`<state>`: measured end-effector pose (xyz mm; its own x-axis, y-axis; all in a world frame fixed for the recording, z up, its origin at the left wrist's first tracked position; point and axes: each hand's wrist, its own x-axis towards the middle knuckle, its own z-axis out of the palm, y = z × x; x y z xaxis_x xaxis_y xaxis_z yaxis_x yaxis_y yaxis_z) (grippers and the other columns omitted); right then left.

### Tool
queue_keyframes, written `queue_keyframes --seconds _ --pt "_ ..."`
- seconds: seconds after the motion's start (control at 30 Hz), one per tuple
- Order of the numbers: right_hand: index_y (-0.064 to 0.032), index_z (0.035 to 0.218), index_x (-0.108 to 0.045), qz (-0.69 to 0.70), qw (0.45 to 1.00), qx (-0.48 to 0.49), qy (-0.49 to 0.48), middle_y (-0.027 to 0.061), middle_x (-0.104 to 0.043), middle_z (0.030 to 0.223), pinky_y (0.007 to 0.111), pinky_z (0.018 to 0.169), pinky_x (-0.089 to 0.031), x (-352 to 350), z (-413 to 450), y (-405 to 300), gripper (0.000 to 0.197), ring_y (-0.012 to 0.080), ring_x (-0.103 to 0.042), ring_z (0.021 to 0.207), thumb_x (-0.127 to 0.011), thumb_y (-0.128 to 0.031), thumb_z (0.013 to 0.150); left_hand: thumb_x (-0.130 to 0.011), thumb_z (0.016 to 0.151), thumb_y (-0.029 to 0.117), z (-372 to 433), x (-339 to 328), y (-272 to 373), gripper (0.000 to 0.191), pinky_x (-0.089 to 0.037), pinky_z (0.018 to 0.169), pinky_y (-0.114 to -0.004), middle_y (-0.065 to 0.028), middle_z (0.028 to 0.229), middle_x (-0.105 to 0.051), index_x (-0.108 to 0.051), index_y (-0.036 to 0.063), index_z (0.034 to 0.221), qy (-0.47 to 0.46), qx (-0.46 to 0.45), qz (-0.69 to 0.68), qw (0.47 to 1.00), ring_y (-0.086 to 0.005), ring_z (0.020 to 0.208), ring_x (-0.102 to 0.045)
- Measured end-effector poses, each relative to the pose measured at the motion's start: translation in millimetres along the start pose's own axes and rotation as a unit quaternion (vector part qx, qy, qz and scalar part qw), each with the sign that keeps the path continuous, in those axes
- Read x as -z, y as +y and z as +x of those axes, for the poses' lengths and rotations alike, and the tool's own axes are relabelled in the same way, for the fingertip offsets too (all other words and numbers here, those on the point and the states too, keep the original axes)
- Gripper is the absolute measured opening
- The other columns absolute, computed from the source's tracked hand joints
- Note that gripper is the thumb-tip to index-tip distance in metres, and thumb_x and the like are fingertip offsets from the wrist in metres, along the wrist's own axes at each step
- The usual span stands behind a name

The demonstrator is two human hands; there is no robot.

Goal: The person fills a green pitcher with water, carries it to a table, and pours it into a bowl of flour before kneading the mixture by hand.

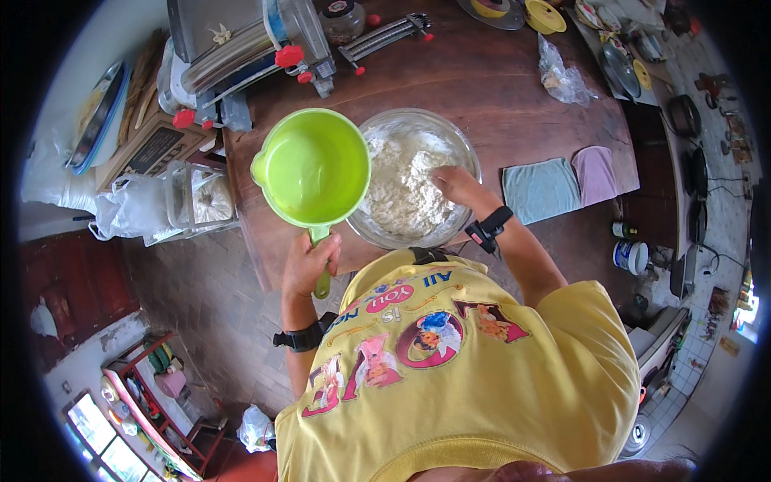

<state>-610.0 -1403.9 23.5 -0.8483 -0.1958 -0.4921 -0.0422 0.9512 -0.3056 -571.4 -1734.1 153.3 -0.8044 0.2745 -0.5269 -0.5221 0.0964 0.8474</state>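
Observation:
My left hand [311,265] is closed around the handle of a light-green plastic water scoop [313,169]. The scoop is held over the left rim of a steel mixing bowl [470,158], and its smooth inside faces up; I cannot tell whether any liquid is left in it. In the bowl lies a shaggy, clumped mix of flour [400,202], with drier white powder along the wall. My right hand [455,185] reaches in from the right, its fingertips against the flour clumps and partly hidden by them.
The bowl stands near the front edge of a wooden table [482,90]. A pasta machine [241,66] and its cutter roller [388,39] sit at the back left. To the right lie a teal cloth [541,190], a pink cloth [594,173] and a crumpled plastic bag [563,75].

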Motion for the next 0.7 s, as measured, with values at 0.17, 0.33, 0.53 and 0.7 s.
queue_keyframes --seconds 0.17,0.33,0.53,0.7 --pt "0.0 0.082 -0.055 0.512 0.845 -0.03 0.151 0.0033 -0.054 0.067 0.03 0.057 -0.043 23.1 -26.5 -17.5 0.03 0.0123 -0.054 0.061 -0.047 -0.027 0.09 -0.056 0.083 0.015 8.6 -0.8 -2.3 0.014 -0.037 0.04 -0.022 -0.0002 0.058 -0.049 -0.051 0.0018 0.085 -0.041 0.004 -0.029 0.999 -0.008 0.043 -0.045" --pt "-0.0111 0.087 -0.058 0.828 0.501 -0.163 0.193 0.0004 -0.052 0.065 0.026 0.046 -0.038 17.7 -27.1 -33.8 0.024 0.0108 -0.048 0.054 -0.048 -0.033 0.09 -0.055 0.084 0.016 38.1 -6.6 9.8 0.015 -0.037 0.04 -0.022 -0.0007 0.058 -0.049 -0.05 0.0021 0.085 -0.117 0.01 -0.014 0.993 -0.0082 0.043 -0.045" --pt "-0.0099 0.1 -0.055 0.938 0.32 -0.048 0.127 0.0025 -0.063 0.082 0.021 0.037 -0.039 18.3 -54.3 -41.8 0.028 0.0116 -0.059 0.067 -0.04 -0.032 0.092 -0.056 0.083 0.016 76.8 -32.7 32.9 0.018 -0.038 0.04 -0.022 -0.0016 0.053 -0.049 -0.052 0.0038 0.071 -0.21 0.036 0.04 0.976 -0.0093 0.041 -0.045" --pt "-0.0073 0.092 -0.057 0.96 0.23 0.026 0.16 0.0037 -0.062 0.074 0.026 0.034 -0.043 26.8 -85.0 -31.3 0.028 0.0135 -0.06 0.058 -0.042 -0.031 0.092 -0.058 0.082 0.016 105.0 -81.2 35.9 0.017 -0.038 0.039 -0.022 -0.0024 0.054 -0.049 -0.052 0.003 0.073 -0.283 0.067 0.039 0.956 -0.0097 0.041 -0.046"
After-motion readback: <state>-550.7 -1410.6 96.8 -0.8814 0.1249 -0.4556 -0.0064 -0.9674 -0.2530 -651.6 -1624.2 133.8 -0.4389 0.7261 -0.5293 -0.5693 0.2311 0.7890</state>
